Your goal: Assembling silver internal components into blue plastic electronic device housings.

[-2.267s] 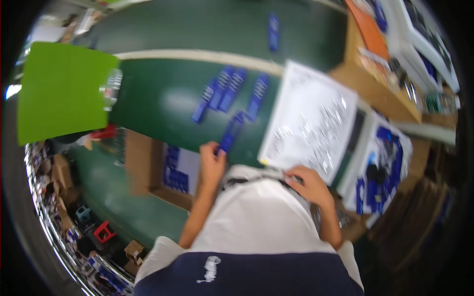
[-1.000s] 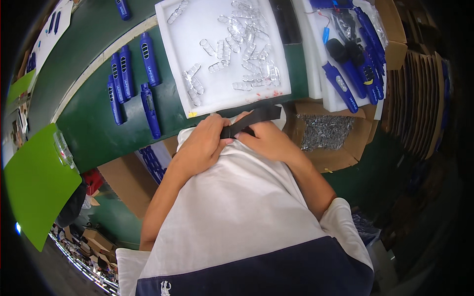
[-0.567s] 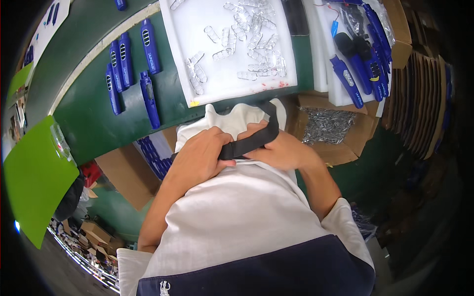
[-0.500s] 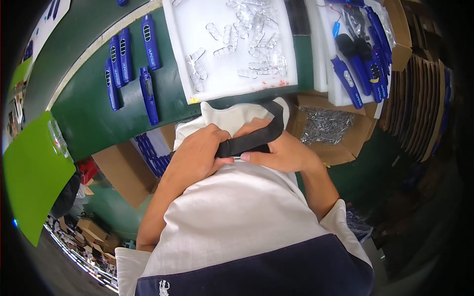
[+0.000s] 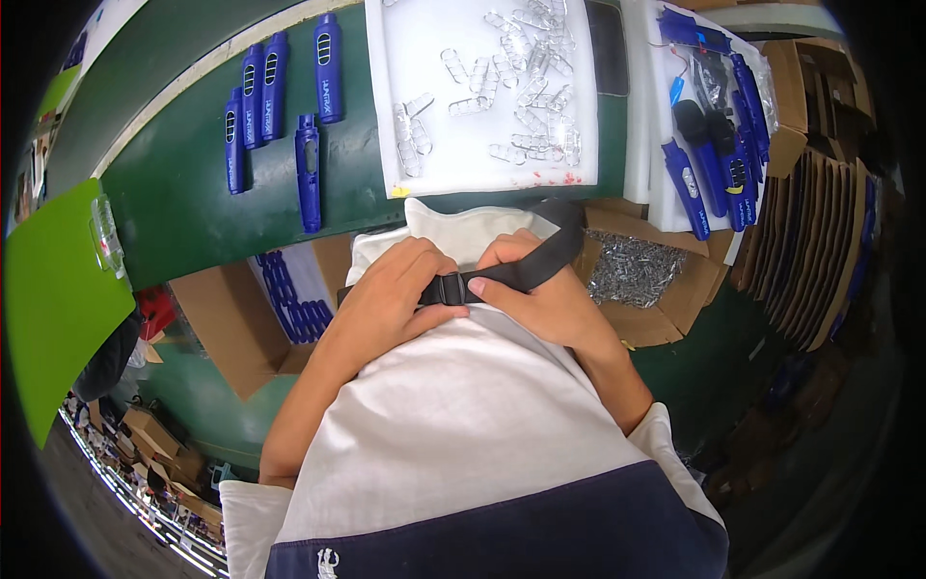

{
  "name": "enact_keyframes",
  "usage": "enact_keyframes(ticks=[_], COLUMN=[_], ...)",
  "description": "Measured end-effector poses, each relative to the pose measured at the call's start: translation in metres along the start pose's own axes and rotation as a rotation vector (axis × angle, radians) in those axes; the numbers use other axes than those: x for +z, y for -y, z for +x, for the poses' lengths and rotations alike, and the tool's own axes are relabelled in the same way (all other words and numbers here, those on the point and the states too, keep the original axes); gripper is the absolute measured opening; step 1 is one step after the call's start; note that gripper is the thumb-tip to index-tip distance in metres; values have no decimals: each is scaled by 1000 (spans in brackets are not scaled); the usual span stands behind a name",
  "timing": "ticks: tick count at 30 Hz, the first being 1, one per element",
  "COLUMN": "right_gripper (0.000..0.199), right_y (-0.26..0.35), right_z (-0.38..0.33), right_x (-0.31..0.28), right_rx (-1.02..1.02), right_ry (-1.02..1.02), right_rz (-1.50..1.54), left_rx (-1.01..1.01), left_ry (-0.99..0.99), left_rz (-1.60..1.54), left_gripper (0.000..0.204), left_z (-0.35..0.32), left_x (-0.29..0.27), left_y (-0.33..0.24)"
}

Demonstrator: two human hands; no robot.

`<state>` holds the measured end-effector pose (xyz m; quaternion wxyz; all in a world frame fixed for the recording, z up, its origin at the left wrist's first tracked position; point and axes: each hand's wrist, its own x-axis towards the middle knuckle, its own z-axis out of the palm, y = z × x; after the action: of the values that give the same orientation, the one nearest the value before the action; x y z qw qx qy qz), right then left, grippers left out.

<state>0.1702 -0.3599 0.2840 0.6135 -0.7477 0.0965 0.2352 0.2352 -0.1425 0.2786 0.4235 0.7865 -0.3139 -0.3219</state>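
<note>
Green bench top point(image 5: 193, 203) stretches before you, carrying a white tray point(image 5: 386, 116) of clear clips, with blue tool housings point(image 5: 309, 174) to its left and a cardboard box of metal parts point(image 5: 637, 270) lower right. Against your chest, the black strap point(image 5: 540, 261) runs up to the right from its buckle point(image 5: 446, 288), which sits between your hands. Your left hand point(image 5: 386, 304) is curled shut on the buckle; your right hand point(image 5: 550, 304) pinches the strap just beside it, thumb pressed on.
</note>
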Motion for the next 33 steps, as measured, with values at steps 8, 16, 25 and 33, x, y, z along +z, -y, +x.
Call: enact_keyframes(ticks=[8, 16, 25, 33], right_gripper=[11, 10, 16, 14], right_y=[-5, -9, 2, -8], right_z=[6, 8, 10, 8], right_x=[-5, -1, -16, -11], right_rx=[-74, -3, 200, 39], right_ry=[76, 75, 156, 99], right_rz=[-58, 103, 133, 66], left_rx=[127, 112, 121, 104], left_ry=[-68, -82, -99, -74], left_rz=[-11, -62, -52, -52], left_gripper=[46, 47, 48, 48], left_z=[0, 3, 0, 1], left_x=[6, 9, 12, 9], left_y=[9, 11, 11, 10])
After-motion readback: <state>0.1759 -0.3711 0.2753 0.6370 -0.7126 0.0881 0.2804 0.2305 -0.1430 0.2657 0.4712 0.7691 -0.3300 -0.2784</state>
